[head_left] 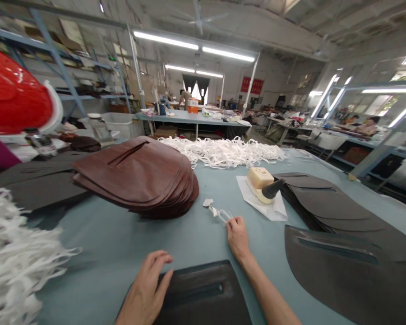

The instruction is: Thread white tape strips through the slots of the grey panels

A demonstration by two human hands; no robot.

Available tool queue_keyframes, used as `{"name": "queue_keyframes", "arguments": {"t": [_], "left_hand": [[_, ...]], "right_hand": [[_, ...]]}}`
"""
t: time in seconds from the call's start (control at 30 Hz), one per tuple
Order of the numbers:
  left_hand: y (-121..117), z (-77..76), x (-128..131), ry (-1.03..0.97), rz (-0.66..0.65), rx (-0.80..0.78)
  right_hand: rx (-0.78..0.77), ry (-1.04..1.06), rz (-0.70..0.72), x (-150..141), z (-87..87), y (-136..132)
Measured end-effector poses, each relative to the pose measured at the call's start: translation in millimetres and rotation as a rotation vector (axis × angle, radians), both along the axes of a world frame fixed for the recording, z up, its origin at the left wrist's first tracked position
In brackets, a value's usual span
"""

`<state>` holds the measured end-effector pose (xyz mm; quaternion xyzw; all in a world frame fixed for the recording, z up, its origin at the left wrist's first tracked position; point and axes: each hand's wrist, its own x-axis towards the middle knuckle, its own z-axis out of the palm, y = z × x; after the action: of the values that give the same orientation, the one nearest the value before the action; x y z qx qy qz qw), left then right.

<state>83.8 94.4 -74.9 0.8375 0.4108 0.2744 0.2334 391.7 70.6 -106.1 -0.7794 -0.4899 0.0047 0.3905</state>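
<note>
Left grip [145,289] spread flat on a dark panel [203,293]
Right grip [238,237] curled, perhaps pinching a thin white loop [219,214] just beside it; hard to tell.

The bottom edge cuts off the dark panel [206,300].

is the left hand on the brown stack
No, the left hand rests on a separate dark slotted panel, apart from the brown stack of cut pieces.

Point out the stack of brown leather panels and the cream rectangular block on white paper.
Stack of brown leather panels [135,176], head view, top panel's surface.
Cream rectangular block [257,178], head view, its top face.
</note>
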Motion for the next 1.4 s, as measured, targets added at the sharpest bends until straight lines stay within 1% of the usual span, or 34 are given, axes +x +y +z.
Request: {"name": "queue_keyframes", "arguments": {"t": [0.1,0.17,0.23,0.27,0.33,0.43,0.5,0.53,0.6,0.63,0.67,0.7,0.73,0.8,0.83,0.87,0.9,0.97,1.0,1.1,1.13,1.17,1.23,1.3,1.33,1.37,1.4], "left_hand": [[0,7.1,48,-0.015,-0.184,0.006],[5,5.4,84,-0.011,-0.285,0.083],[18,-0.3,118,0.080,-0.359,0.169],[27,-3.8,132,0.130,-0.369,0.183],[50,-10.1,152,0.192,-0.368,0.165],[84,-12.9,161,0.182,-0.319,0.127],[98,-8.3,158,0.156,-0.286,0.111],[100,-4.0,155,0.139,-0.267,0.105],[93,7.6,148,0.111,-0.216,0.103],[84,13.9,144,0.090,-0.197,0.098],[73,19.9,139,0.047,-0.207,0.059],[60,25.1,133,-0.021,-0.257,-0.032],[46,29.0,127,-0.105,-0.342,-0.179],[18,32.2,111,-0.293,-0.550,-0.608],[6,31.7,102,-0.373,-0.598,-0.799],[-5,30.2,92,-0.437,-0.594,-0.938],[-13,28.1,82,-0.493,-0.550,-1.023],[-25,23.4,61,-0.586,-0.426,-1.097],[-29,21.5,52,-0.622,-0.387,-1.127],[-41,20.0,34,-0.748,-0.386,-1.300],[-44,21.1,30,-0.808,-0.392,-1.371],[-47,23.0,27,-0.882,-0.387,-1.438],[-49,28.1,19,-1.067,-0.327,-1.530],[-46,33.4,9,-1.230,-0.223,-1.525],[-44,35.7,3,-1.244,-0.174,-1.486],[-42,37.5,-2,-1.180,-0.139,-1.430],[-40,39.1,-5,-1.045,-0.123,-1.367]], "right_hand": [[0.024,-0.021,-0.029,-19,-5.2,-29],[0.027,-0.022,0.002,-31,-4.5,-42],[0.031,-0.020,0.054,-41,-1.6,-50],[0.040,-0.014,0.063,-43,0.4,-54],[0.078,0.030,0.012,-42,5.3,-66],[0.134,0.140,-0.125,-32,15.9,-92],[0.141,0.202,-0.144,-28,25.5,-108],[0.138,0.246,-0.137,-28,30.8,-114],[0.128,0.401,-0.106,-35,41.3,-118],[0.129,0.508,-0.077,-41,46.0,-117],[0.139,0.622,-0.035,-49,49.8,-115],[0.154,0.733,0.023,-57,52.7,-111],[0.170,0.833,0.093,-67,54.5,-107],[0.177,0.980,0.234,-85,54.9,-100],[0.161,1.025,0.288,-93,53.9,-98],[0.137,1.056,0.319,-100,52.7,-98],[0.111,1.077,0.328,-106,51.5,-98],[0.050,1.106,0.320,-114,51.0,-101],[0.008,1.113,0.329,-117,51.8,-103],[-0.148,1.122,0.441,-124,56.6,-105],[-0.173,1.149,0.474,-125,57.6,-106],[-0.160,1.202,0.486,-126,57.8,-106],[-0.043,1.375,0.473,-125,55.5,-108],[0.076,1.538,0.452,-120,51.6,-112],[0.102,1.577,0.443,-117,50.2,-114],[0.101,1.574,0.433,-114,49.9,-116],[0.085,1.533,0.420,-113,50.8,-117]]}}
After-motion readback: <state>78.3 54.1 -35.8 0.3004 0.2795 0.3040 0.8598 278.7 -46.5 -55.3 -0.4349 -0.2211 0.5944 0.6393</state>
